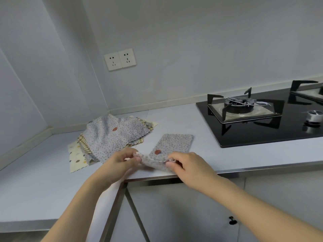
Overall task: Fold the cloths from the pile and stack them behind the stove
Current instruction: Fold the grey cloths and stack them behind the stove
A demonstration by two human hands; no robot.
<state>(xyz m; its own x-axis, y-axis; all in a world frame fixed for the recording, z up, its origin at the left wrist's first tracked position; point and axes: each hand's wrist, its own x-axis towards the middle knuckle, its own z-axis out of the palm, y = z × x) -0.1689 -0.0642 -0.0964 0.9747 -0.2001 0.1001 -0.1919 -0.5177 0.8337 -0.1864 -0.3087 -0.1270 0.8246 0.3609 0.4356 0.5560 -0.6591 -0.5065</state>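
Note:
A grey dotted cloth (pixel 172 145), folded into a long strip, lies on the counter near its front edge. My left hand (pixel 118 165) pinches the strip's near left corner and my right hand (pixel 188 166) pinches its near right corner, lifting the near end slightly. The pile of cloths (pixel 111 137) sits to the left near the counter's corner, with a grey dotted one on top and cream and checked ones beneath. The black gas stove (pixel 258 126) is set into the counter at the right.
The pale counter (pixel 174 119) runs along the wall, with a strip of it behind the stove. Two wall sockets (pixel 120 59) hang above the pile. A stove knob (pixel 313 116) sits at far right. Cabinet doors with a black knob (pixel 232 220) are below.

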